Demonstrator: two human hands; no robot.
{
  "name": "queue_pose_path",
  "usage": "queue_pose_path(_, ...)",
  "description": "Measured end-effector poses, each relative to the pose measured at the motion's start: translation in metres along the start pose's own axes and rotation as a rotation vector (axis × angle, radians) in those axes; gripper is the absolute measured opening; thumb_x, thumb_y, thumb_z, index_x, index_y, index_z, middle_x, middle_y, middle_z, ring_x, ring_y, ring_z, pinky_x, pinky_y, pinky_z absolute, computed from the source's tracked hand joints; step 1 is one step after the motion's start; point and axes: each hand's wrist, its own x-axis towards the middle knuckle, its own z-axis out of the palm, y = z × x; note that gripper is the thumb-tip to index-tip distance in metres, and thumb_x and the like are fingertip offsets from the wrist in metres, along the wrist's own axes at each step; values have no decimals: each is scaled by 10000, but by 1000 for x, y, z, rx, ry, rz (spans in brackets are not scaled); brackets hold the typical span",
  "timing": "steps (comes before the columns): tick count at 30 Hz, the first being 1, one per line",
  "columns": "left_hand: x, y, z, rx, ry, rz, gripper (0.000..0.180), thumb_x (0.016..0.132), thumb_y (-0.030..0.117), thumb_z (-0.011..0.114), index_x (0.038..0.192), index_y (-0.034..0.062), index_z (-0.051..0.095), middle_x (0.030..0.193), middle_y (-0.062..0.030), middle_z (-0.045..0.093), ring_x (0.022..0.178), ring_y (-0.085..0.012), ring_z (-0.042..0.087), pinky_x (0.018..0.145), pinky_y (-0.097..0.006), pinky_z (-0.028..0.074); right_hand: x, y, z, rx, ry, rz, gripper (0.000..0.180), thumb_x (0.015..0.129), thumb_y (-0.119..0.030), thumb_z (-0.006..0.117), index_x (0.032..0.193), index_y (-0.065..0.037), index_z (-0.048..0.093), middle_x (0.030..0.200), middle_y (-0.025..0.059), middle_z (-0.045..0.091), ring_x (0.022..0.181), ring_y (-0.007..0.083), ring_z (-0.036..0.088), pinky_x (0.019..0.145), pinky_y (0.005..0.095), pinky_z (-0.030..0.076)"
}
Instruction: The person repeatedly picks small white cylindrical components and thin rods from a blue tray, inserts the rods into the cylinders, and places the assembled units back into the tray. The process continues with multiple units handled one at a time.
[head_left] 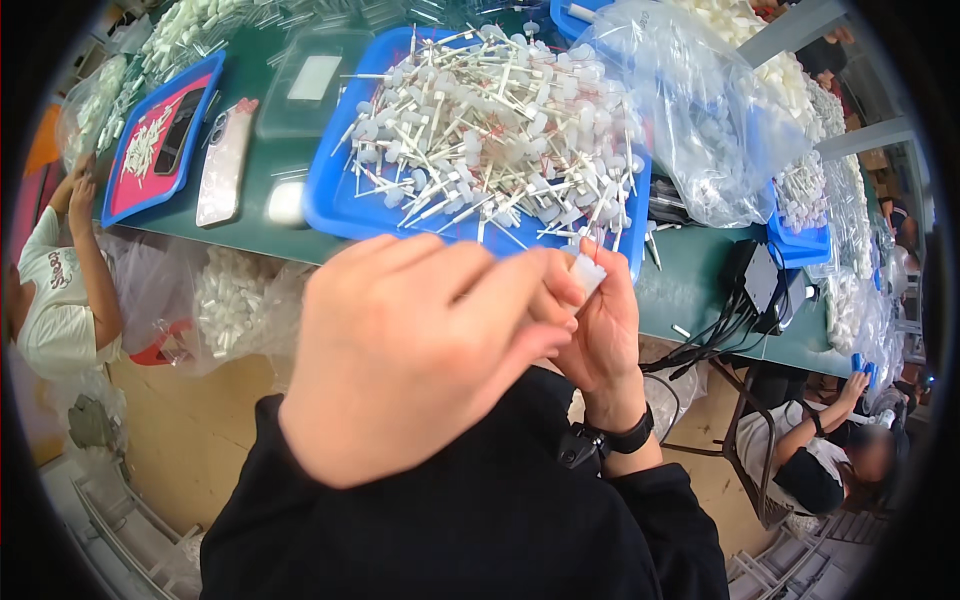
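Left hand (410, 355), closest to the lens, is curled with fingertips meeting the right hand (600, 335). Both pinch a small white plastic piece (587, 272), held just above the near rim of the blue tray (325, 195). That tray, heaped with white stemmed parts (490, 130), sits on the green surface (700, 290).

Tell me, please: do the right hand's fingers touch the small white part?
Touching. The head view shows the small white part pinched at the fingertips of the right hand, with no gap; the left hand meets it there.
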Motion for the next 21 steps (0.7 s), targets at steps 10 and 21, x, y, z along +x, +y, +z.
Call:
queue_pose_path(10, -20, -29, 49, -339, 170, -135, 376, 654, 122, 795, 993, 23, 665, 894, -95, 664, 815, -245, 635, 708, -322, 500, 5, 2, -3, 87, -76, 40, 543, 978, -432, 252, 548, -113, 346, 553, 30, 353, 501, 151, 325, 500, 271, 319)
queue_pose_path(21, -56, -53, 79, -878, 260, -329, 322, 744, 61, 740, 1042, -17, 648, 1167, -125, 608, 1005, -229, 613, 869, -324, 491, 17, 28, 24, -733, 84, 109, 847, 894, -695, 24, 1211, -46, 465, 866, 44, 567, 747, 124, 535, 689, 259, 453)
